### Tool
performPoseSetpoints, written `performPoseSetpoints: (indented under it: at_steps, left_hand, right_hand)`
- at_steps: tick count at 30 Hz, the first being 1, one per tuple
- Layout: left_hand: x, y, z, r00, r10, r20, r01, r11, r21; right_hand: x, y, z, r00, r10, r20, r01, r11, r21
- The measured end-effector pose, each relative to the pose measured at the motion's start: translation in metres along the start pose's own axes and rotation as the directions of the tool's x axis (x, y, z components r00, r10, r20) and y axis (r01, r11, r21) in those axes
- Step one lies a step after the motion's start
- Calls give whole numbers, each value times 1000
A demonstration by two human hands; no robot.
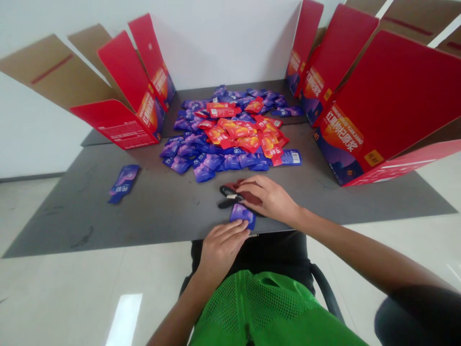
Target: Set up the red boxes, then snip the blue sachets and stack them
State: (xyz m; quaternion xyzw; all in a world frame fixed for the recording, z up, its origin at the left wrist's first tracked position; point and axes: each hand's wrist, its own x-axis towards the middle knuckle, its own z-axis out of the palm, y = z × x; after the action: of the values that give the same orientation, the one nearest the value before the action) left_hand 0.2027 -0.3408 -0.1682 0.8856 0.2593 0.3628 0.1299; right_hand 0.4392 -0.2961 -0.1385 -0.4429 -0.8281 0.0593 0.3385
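Close to the table's front edge, my left hand (225, 239) has its fingers pressed together over the near side of a purple sachet (242, 213). Its thumb is hidden. Just above and to the right, my right hand (271, 198) curls over a reddish-brown thing and a black looped item (226, 191) with a pale metallic part. The fingers cover much of both, so their exact kind cannot be made out. The black item lies just beyond the sachet's top. A heap of purple sachets (201, 166) lies farther back, with several red-orange sachets (239, 129) on top.
Red cartons with raised flaps stand on both sides: a left carton (118, 127) and a larger right carton (355, 125), with others behind them. One separate purple sachet (124, 182) lies on the left of the grey table (173, 206). A white wall (230, 43) rises behind.
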Motion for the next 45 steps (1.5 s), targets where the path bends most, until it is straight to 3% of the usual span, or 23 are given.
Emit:
performPoseSetpoints:
  at_steps: [2, 4, 7, 9, 11, 13, 15, 17, 19, 23, 25, 27, 31, 33, 35, 37, 40, 43, 45]
  left_hand:
    - [-1, -1, 1, 1000, -1, 2, 1, 1000, 6]
    - [-1, -1, 2, 1000, -2, -2, 2, 1000, 14]
    - [-2, 0, 3, 1000, 1, -22, -1, 1000, 17]
    - [-1, 1, 2, 1000, -22, -19, 22, 1000, 14]
    - [-1, 1, 2, 999, -48, 2, 48, 999, 9]
    - [0, 1, 2, 999, -41, 6, 41, 999, 6]
    - [-1, 0, 2, 1000, -13, -14, 13, 1000, 3]
    - [-1, -1, 2, 1000, -6, -23, 6, 1000, 4]
    - [-2, -1, 4, 1000, -14, -20, 14, 1000, 4]
    - [-4, -1, 4, 999, -18, -29, 18, 1000, 15]
    - [-4, 0, 4, 999, -36, -9, 37, 999, 28]
    - [-4, 0, 3, 999, -48, 16, 48, 998, 34]
    - [-3, -1, 2, 1000, -15, -3, 15, 1000, 11]
    - [-3, -1, 3, 1000, -15, -14, 15, 1000, 8]
    - [-3, -1, 4, 1000, -23, -15, 23, 1000, 12]
    - [-4, -1, 4, 999, -27, -17, 28, 1000, 13]
    - [-5, 0, 4, 1000, -23, -16, 23, 1000, 17]
    - [-4, 0, 2, 999, -35, 14, 34, 998, 52]
    - [-3, 0, 1, 998, -47, 36, 45, 997, 64]
  right_hand:
    - [12, 19, -10, 1000, 15, -25, -17, 997, -73]
    - [19, 19, -21, 998, 21, -56, -27, 994, -110]
    - [12, -15, -26, 995, 5, -99, -10, 999, -52]
    - [0, -41, -19, 998, -51, -38, 52, 999, 17]
    - [-10, -52, -8, 996, -75, 40, 72, 995, 71]
    - [-12, -40, 0, 996, -51, 67, 45, 995, 86]
    - [-4, -13, 1, 1000, -4, 31, 3, 999, 45]
    - [8, 12, -6, 1000, 22, -11, -23, 999, -36]
    - [18, 20, -17, 999, 25, -47, -30, 995, -94]
    - [11, -21, -22, 997, -35, -69, 33, 999, -21]
    - [-2, -44, -14, 997, -78, -12, 79, 996, 49]
    - [-13, -50, -5, 996, -79, 43, 74, 992, 98]
    - [-9, -6, -1, 1000, -1, 29, -1, 998, 55]
    - [3, 20, -9, 1000, 24, 13, -24, 999, -23]
    - [13, 31, -18, 1000, 28, -1, -28, 995, -93]
    - [17, 22, -26, 999, 19, -37, -23, 994, -109]
    - [9, -17, -26, 997, -18, -70, 16, 999, -33]
    - [-7, -52, -15, 997, -66, 35, 63, 995, 77]
    - [-15, -59, -6, 994, -46, 98, 34, 991, 127]
